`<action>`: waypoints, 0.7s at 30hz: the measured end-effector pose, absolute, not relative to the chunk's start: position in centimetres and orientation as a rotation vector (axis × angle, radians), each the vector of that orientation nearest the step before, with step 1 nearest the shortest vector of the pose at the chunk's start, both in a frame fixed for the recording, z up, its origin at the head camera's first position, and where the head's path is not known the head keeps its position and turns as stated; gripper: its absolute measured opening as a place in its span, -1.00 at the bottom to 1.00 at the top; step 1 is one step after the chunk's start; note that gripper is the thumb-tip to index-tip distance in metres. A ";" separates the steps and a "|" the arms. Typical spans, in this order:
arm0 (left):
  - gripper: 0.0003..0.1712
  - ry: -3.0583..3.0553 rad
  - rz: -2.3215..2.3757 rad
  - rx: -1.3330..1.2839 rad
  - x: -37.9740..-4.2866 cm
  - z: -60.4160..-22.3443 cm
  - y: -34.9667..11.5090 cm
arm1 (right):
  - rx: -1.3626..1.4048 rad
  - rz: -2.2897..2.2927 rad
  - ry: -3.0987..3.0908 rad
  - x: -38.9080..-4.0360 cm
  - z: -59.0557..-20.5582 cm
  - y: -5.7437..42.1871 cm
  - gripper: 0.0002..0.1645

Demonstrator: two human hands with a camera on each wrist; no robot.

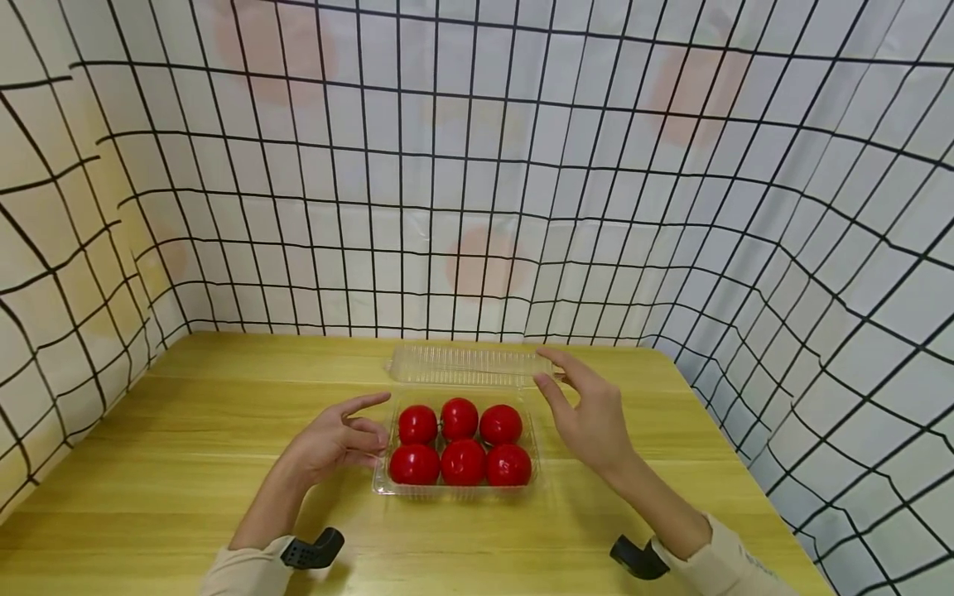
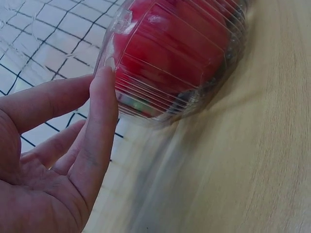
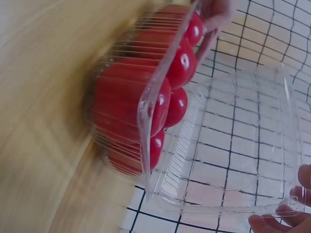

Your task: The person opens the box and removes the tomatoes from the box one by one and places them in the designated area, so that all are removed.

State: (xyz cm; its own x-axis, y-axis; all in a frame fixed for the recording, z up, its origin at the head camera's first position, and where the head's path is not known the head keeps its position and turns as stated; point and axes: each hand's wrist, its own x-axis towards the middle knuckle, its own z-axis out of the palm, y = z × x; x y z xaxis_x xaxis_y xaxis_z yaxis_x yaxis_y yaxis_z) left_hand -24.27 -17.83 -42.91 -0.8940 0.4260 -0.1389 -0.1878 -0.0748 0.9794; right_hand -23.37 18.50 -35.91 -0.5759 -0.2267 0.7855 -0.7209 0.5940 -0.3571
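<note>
The wood-grained worktop [image 1: 179,439] runs out left and right of the clear plastic tray [image 1: 456,490], its far edge just behind the raised lid [image 1: 465,357]. Six glossy red fruits [image 1: 464,462] sit in the tray, mid-scene. The left hand [image 1: 339,439] touches its left side, fingers extended; the right hand [image 1: 595,414] pinches the lid's right end. A black-gridded white backdrop [image 1: 380,184] stands on three sides

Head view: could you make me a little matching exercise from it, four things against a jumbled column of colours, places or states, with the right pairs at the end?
1. fruits
2. lid
3. right hand
4. left hand

A. clear, swung open
B. at the left side of the box
C. red, in two rows
D. pinching the lid's right end

Pairs: 1-C, 2-A, 3-D, 4-B.
</note>
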 end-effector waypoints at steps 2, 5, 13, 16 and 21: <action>-0.07 1.801 2.023 0.250 -24.2 -42.9 -17.8 | 0.737 0.949 -2.111 -23.6 -35.8 18.4 -0.60; -0.07 1.813 2.023 0.245 -24.2 -42.9 -17.8 | 0.712 1.049 -2.113 -24.0 -35.6 18.3 -0.64; -0.09 1.830 2.014 0.251 -24.3 -43.1 -17.8 | 0.627 1.174 -2.101 -25.3 -35.7 18.5 -0.66; -0.10 1.832 2.010 0.244 -24.2 -43.1 -17.8 | 0.608 1.136 -2.089 -25.9 -35.8 18.5 -0.67; -0.10 1.831 2.013 0.253 -24.2 -43.0 -17.8 | 0.585 1.137 -2.080 -26.6 -35.7 17.9 -0.66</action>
State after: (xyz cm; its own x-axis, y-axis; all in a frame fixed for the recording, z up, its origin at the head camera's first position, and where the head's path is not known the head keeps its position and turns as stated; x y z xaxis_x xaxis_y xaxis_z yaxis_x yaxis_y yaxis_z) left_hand -24.20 -17.83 -43.00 -0.9013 0.4115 -0.1354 -0.1736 -0.0567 0.9832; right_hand -26.62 17.90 -35.75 -0.6634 -0.0599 0.7459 -0.6601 0.5163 -0.5456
